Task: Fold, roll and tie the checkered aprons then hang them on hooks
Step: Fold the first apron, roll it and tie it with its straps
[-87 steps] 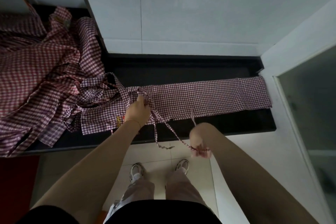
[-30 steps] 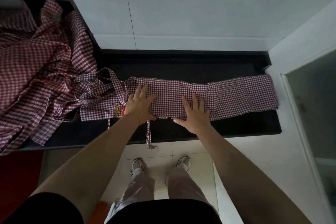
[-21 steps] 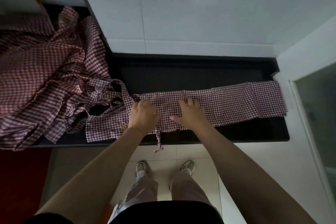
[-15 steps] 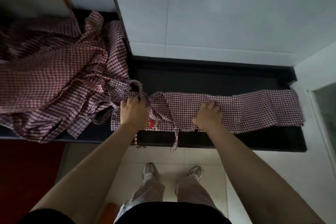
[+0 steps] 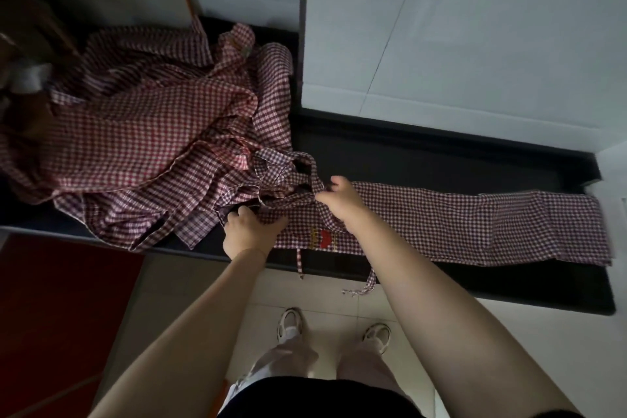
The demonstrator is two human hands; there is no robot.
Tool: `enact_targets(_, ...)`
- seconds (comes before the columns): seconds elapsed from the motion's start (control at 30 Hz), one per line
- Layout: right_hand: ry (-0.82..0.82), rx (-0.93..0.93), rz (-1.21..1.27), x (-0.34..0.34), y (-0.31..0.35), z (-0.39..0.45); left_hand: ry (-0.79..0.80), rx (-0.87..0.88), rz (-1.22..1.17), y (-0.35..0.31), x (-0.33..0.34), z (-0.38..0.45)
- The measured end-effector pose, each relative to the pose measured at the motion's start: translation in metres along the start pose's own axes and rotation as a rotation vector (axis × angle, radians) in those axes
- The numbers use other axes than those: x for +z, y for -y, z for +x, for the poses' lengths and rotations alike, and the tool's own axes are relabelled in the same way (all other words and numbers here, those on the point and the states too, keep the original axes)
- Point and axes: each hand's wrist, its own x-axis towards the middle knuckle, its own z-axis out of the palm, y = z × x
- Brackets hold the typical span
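On the black stone surface (image 5: 441,166), the red-and-white checkered apron folded into a long strip (image 5: 475,224) lies flat, its left end touching the loose heap of checkered aprons (image 5: 142,132). The left hand (image 5: 249,231) presses on that left end, fingers curled into the cloth, while the right hand (image 5: 339,200) pinches the thin checkered neck strap (image 5: 305,166) above the strip, a closed grip. Two narrow tie strings (image 5: 368,282) dangle over the front edge. The risk, it seems: the strap looks tangled with the heap, so a hard pull could drag neighbouring aprons along, undo the fold, or slide the strip off the edge. Rolling over the dangling strings could trap them.
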Motion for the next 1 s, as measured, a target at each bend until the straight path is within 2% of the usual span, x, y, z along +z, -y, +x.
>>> enact_targets(0.07, -0.012, 0.056, 0.042, 0.002, 0.001, 0.003, 0.038, -0.054, -0.069, -0.001, -0.002, 0.000)
enact_targets(0.13, -0.012, 0.087, 0.024, 0.004, 0.002, 0.004, 0.081, -0.119, -0.274, -0.004, -0.003, 0.003)
enact_targets(0.33, 0.037, 0.030, 0.145, -0.011, 0.023, -0.009, 0.082, -0.244, -0.628, -0.010, -0.009, 0.012)
enact_targets(0.4, 0.000, -0.026, 0.089, -0.020, 0.030, -0.012, 0.137, -0.253, -0.661, -0.012, -0.011, 0.012)
enact_targets(0.47, -0.054, -0.092, 0.160, -0.033, 0.032, -0.015, 0.154, -0.233, -0.652, -0.015, -0.012, 0.005)
enact_targets(0.53, -0.015, -0.149, 0.294, -0.048, 0.031, -0.022, 0.085, -0.216, -0.654, -0.022, -0.011, -0.005)
enact_targets(0.6, 0.051, -0.180, 0.157, -0.062, 0.027, -0.025, -0.005, -0.176, -0.626, -0.031, -0.013, -0.017)
enact_targets(0.7, 0.096, -0.080, -0.490, -0.074, 0.019, -0.026, -0.150, -0.039, -0.500, -0.048, -0.011, -0.034)
enact_targets(0.77, -0.006, -0.116, -0.649, -0.077, 0.011, -0.026, -0.261, 0.111, -0.434, -0.059, -0.008, -0.045)
enact_targets(0.83, -0.285, -0.250, -0.411, -0.087, 0.000, -0.039, -0.342, 0.316, -0.379, -0.074, 0.002, -0.057)
enact_targets(0.9, -0.546, -0.277, 0.044, -0.098, -0.015, -0.051, -0.340, 0.567, -0.294, -0.087, 0.015, -0.068)
enact_targets(0.97, -0.671, -0.129, 0.376, -0.114, -0.041, -0.057, -0.260, 0.784, -0.169, -0.096, 0.038, -0.079)
enact_targets(1.0, -0.690, -0.003, 0.401, -0.127, -0.059, -0.059, -0.210, 0.851, -0.111, -0.101, 0.052, -0.086)
